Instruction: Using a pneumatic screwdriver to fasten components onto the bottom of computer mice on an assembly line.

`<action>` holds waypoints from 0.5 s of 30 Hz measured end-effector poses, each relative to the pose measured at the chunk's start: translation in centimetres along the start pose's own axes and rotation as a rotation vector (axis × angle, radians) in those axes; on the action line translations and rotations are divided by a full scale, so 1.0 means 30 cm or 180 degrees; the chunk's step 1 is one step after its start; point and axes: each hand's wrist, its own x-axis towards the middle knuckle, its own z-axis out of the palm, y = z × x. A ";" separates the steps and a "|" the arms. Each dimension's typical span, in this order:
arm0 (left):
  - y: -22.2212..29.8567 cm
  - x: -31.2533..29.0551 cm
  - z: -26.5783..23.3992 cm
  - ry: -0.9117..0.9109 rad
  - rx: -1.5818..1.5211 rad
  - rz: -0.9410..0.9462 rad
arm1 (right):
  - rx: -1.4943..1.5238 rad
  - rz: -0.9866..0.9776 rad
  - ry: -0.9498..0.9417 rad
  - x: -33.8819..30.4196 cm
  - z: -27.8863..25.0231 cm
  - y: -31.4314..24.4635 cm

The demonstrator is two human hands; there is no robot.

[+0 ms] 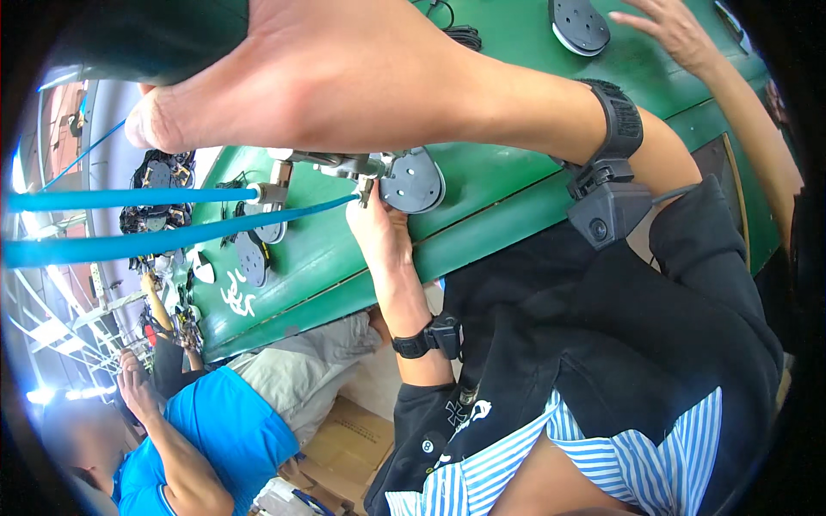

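Note:
My right hand (318,82), very close at the top, is wrapped round a thick dark cylindrical handle (163,39) that the frame edge partly cuts off. Metal hose fittings (274,185) show just below this hand, with blue air hoses (129,200) running off to the left. Beyond them my left hand (383,230) grips the edge of a grey rounded plate (415,182) with small holes, at the green table's near side. The fittings and my right hand hide part of its fingers and of the plate.
Similar grey plates (252,258) and white curved pieces (237,294) lie left on the green table (482,176). Another plate (581,26) and black cable (463,36) are at the far side, near another person's hand (667,30). A person in blue (219,421) is at lower left.

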 end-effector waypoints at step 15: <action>0.000 0.000 -0.066 -0.0183 0.0074 -0.0016 | 0.0499 0.0055 0.0013 -0.037 0.042 0.021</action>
